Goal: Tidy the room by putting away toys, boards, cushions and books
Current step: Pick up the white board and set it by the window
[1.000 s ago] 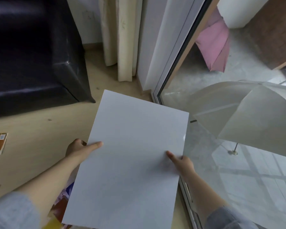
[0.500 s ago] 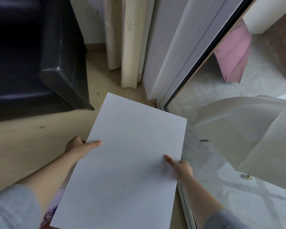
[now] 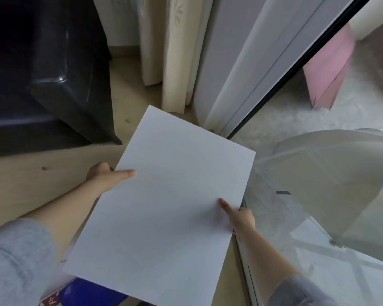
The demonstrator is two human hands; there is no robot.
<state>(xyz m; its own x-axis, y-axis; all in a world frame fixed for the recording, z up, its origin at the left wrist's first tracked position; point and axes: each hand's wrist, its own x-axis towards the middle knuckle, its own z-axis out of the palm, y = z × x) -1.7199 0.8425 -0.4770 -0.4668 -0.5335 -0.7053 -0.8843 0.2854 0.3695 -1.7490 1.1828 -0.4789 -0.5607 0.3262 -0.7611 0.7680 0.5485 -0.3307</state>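
Two bare hands grip a large white board (image 3: 164, 208) by its side edges, holding it flat and slightly tilted above a light wooden floor (image 3: 31, 173). The left hand (image 3: 104, 175) clamps the board's left edge, thumb laid across the top face and fingers curled out of sight beneath; the right hand (image 3: 241, 217) pinches the right edge the same way, thumb on top. Grey sleeves (image 3: 16, 261) cover both forearms near the camera. Under the board's near corner, a blue item (image 3: 86, 292) with printed red-and-white lettering lies on the floor, mostly hidden. Beyond the board's left side stands a black leather sofa (image 3: 64, 85); past its far corner hang cream curtains (image 3: 170, 51) beside a white sliding door frame (image 3: 241, 62). Through the glass to the right, a white umbrella (image 3: 329, 173) sits open on a pale terrace, with a pink umbrella (image 3: 327, 67) farther back.
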